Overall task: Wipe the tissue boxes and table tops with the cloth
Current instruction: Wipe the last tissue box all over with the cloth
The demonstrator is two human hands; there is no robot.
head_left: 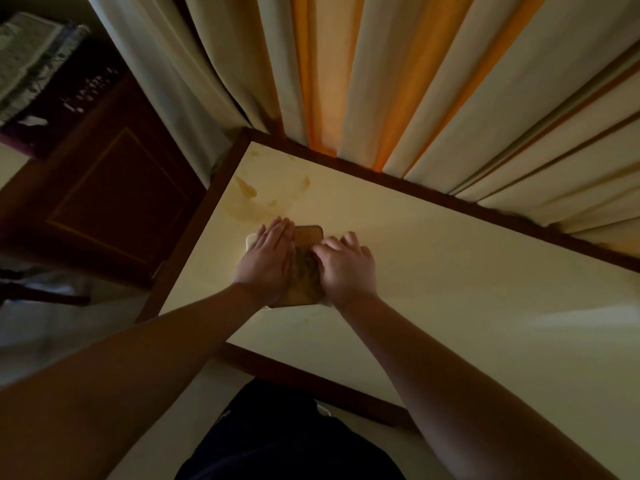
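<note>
Brown-topped tissue box [307, 233] at centre frame on the cream table [450, 289], steadied by left hand [266, 261], fingers straight and pressed together. Right hand [346, 268], fingers slightly spread, pressing down as if wiping; cloth [327, 301] barely visible beneath. Curtains [398, 81] behind.

The tabletop [433, 271] looks smooth and faintly glossy, cream-coloured, with brownish smears near its far left corner and a dark wood border [194, 244] along its edges. The tissue box [306, 271] has a matt brown wood-look top, and soft matt cloth curtains [398, 81] hang behind.
</note>
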